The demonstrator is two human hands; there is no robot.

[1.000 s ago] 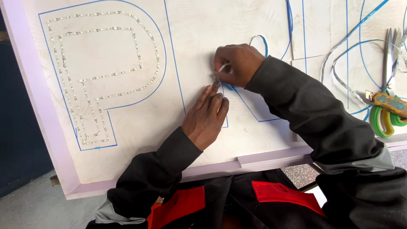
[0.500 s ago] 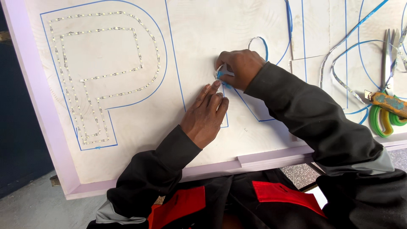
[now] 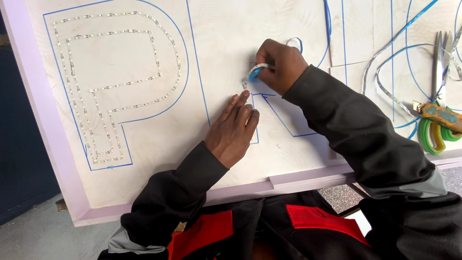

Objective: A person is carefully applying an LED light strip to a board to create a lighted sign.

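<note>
A large white sign board [image 3: 226,43] lies tilted before me, with big letters outlined in blue. The left letter [image 3: 115,82] is lined with rows of small LED strip. My left hand [image 3: 233,132] lies flat on the board, fingertips pressing down the end of a thin LED strip [image 3: 246,83] along the second letter's blue outline. My right hand [image 3: 279,65] is just above it, pinching the same strip together with its blue backing tape, which curls up behind the fingers.
Loose LED strip [image 3: 385,82] loops across the board's right side. Scissors [image 3: 440,53], an orange-handled tool [image 3: 440,115] and green-handled pliers [image 3: 430,137] lie at the right edge. The board's pale purple frame [image 3: 43,115] runs along the left and bottom.
My right hand has shifted a little up and left along the outline, pulling the strip and blue backing. My left hand stays pressed on the board.
</note>
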